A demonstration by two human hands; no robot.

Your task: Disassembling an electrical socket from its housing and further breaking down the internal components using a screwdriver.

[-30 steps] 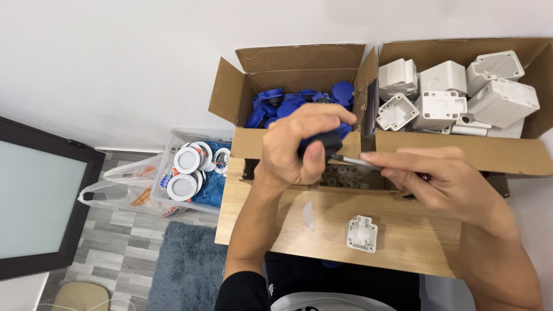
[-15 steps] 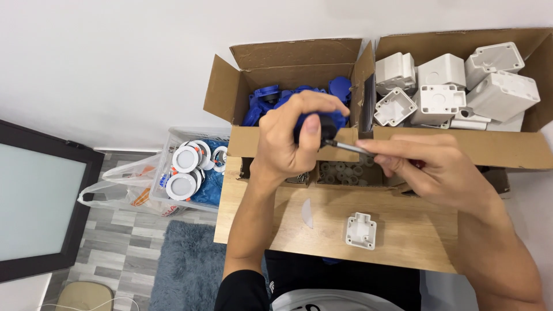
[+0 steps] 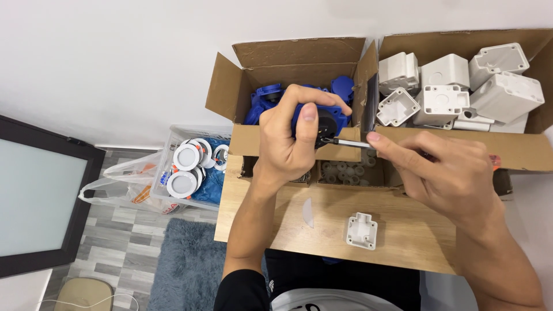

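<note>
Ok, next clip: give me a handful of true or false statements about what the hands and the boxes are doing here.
1. The left hand holds a blue part above the table. True.
2. The right hand holds a screwdriver with its tip at the blue part. True.
3. The white plastic piece on the wooden table is in the right hand's grip. False: it lies alone on the table, below both hands.
4. The cardboard box of white housings stands to the left of the box of blue parts. False: it stands to its right.
5. A clear bin of round white fittings sits on the floor left of the table. True.
</note>
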